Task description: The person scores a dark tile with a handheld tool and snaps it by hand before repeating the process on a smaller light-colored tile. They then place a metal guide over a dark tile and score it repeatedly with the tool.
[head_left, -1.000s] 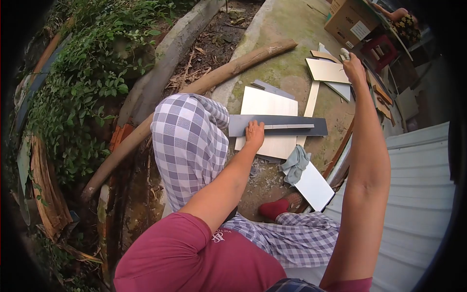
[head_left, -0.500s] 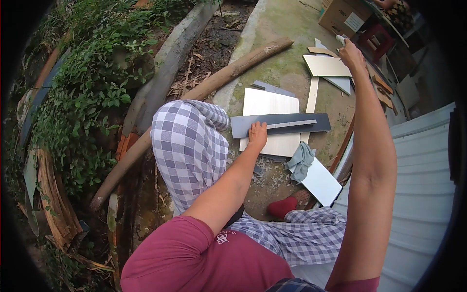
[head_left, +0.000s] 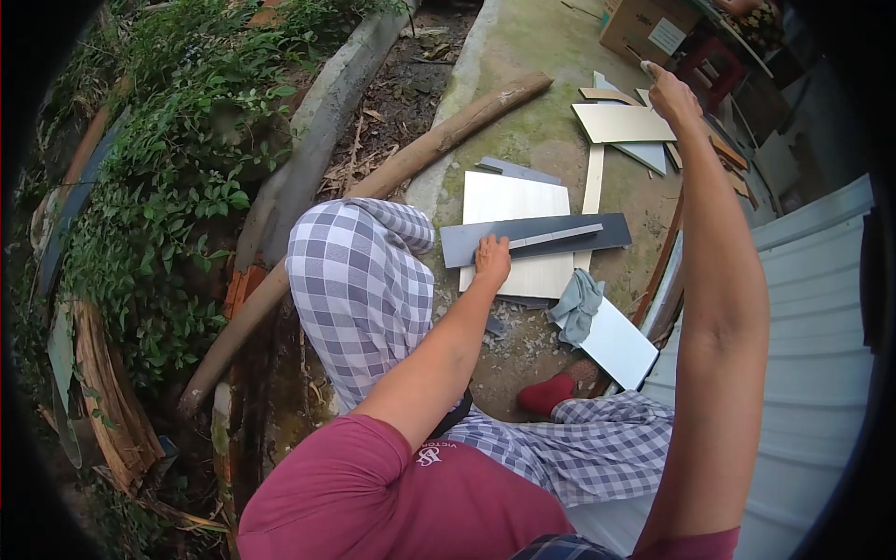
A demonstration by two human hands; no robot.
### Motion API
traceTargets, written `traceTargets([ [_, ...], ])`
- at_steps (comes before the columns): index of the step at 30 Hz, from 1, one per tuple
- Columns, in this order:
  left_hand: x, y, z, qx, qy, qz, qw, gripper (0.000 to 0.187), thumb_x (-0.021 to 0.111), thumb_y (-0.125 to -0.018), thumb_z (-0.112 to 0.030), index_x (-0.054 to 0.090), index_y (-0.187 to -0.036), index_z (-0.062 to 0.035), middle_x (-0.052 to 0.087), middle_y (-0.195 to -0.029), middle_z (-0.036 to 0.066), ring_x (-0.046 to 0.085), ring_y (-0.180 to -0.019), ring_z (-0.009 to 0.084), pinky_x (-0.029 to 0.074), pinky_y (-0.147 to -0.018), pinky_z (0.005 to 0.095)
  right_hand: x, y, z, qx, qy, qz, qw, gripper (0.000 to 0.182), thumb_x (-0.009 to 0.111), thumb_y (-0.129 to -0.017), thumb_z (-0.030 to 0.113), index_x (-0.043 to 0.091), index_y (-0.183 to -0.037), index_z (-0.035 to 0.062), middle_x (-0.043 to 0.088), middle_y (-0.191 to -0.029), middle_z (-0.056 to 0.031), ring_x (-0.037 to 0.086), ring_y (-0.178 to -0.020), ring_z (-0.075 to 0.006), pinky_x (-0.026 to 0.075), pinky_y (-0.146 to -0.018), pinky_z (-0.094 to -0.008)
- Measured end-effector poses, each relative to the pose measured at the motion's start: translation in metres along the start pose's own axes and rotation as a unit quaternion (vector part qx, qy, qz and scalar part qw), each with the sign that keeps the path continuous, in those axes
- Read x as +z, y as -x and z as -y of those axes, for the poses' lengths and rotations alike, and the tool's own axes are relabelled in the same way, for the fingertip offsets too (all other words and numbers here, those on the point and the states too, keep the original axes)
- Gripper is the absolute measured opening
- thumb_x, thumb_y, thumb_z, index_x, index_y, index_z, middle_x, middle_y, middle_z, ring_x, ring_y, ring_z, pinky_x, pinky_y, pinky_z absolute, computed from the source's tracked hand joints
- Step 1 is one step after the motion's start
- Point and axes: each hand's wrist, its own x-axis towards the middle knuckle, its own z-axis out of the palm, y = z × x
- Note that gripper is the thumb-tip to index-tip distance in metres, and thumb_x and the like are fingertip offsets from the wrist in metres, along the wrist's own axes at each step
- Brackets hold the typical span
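My left hand presses on a dark grey board, its fingers at the end of a narrow light grey strip that lies along that board. Beneath is a pale board, with more grey pieces under it. My right hand is raised at the upper right, fingers closed round a small whitish object whose shape is mostly hidden. A cream board lies among other offcuts below that hand.
A grey-green cloth overlaps a light blue-white board. A long wooden pole crosses the ground. Cardboard box, red stool and part of another person are at the upper right. Corrugated metal borders the right.
The camera view has shifted slightly. My right hand has moved a little up and stays raised with the small object. My left hand remains on the dark board.
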Motion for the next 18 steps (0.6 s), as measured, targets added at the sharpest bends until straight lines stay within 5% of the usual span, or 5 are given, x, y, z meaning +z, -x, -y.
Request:
traceTargets([
  [4, 0.002, 0.000, 0.001, -0.002, -0.005, 0.010, 1.000, 0.017, 0.055, -0.078, -0.007, 0.057, -0.094, -0.0046, 0.053, -0.099, 0.017, 0.050, -0.097, 0.0338, 0.045, -0.082, 0.0431, 0.004, 0.001, 0.002, -0.004, 0.000, -0.008, 1.000, 0.047, 0.034, -0.086, 0.015, 0.046, -0.130, 0.0294, 0.053, -0.125, -0.0133, 0.049, -0.117, -0.0333, 0.039, -0.095, -0.0462],
  [6, 0.002, -0.002, 0.002, -0.003, -0.005, 0.012, 1.000, 0.029, 0.067, -0.073, -0.013, 0.056, -0.099, -0.0039, 0.054, -0.100, 0.018, 0.050, -0.099, 0.0355, 0.046, -0.083, 0.0430, 0.006, 0.001, 0.004, -0.005, 0.000, -0.002, 1.000, 0.047, 0.034, -0.086, 0.016, 0.046, -0.130, 0.0291, 0.053, -0.125, -0.0139, 0.049, -0.116, -0.0336, 0.039, -0.095, -0.0462],
  [18, 0.001, -0.002, 0.002, -0.006, 0.005, 0.021, 1.000, 0.032, 0.066, -0.073, -0.013, 0.054, -0.102, -0.0040, 0.054, -0.100, 0.018, 0.050, -0.099, 0.0364, 0.046, -0.084, 0.0436, 0.011, 0.001, 0.005, -0.005, -0.017, -0.006, 1.000, 0.044, 0.033, -0.088, 0.019, 0.046, -0.130, 0.0243, 0.053, -0.124, -0.0175, 0.050, -0.115, -0.0354, 0.038, -0.095, -0.0470],
])
